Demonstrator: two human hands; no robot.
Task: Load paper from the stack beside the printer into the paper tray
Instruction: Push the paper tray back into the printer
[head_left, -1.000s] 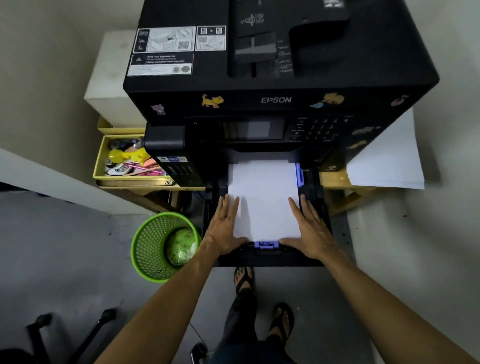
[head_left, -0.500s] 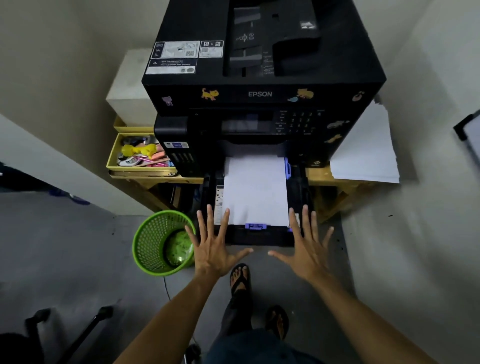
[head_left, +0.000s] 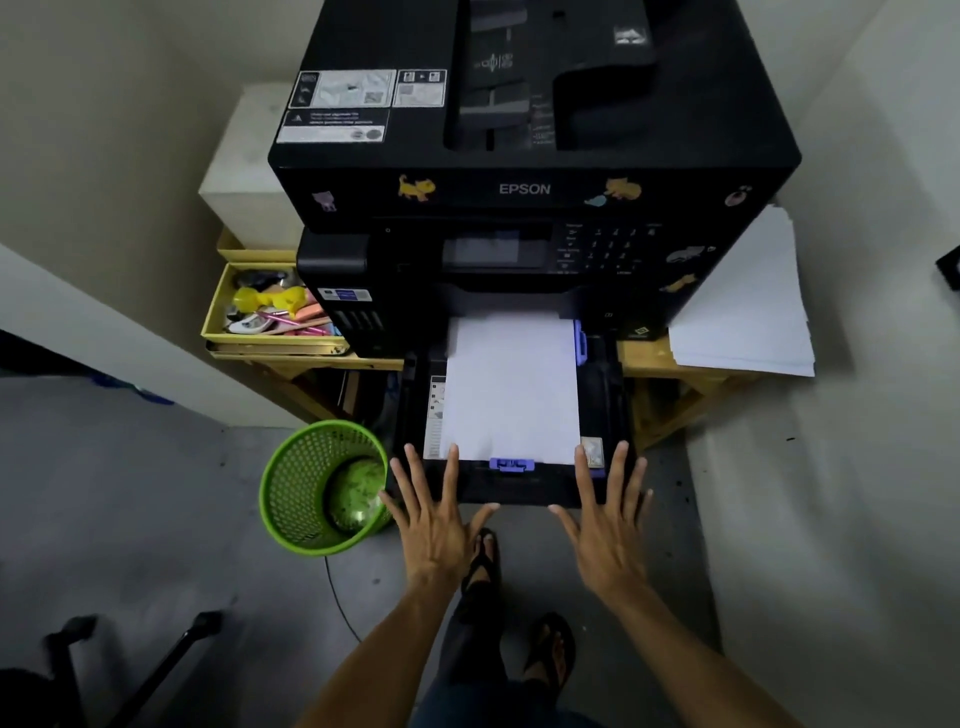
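Tray (head_left: 605, 395): pulled out, paper (head_left: 511, 387) inside.
Left hand (head_left: 434, 525): 7 o'clock, spread, empty.
Right hand (head_left: 608, 530): 5 o'clock, spread, empty.

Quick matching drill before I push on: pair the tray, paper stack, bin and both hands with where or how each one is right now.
1 tray
2 paper stack
3 bin
4 left hand and right hand

a on the floor, left of the tray
b open, fingers spread, holding nothing
c pulled out, white sheets inside
d on the table, right of the printer

Pairs: 1-c, 2-d, 3-a, 4-b

Bare forearms, dark trousers (head_left: 470, 644), black flip-flops (head_left: 550, 649)
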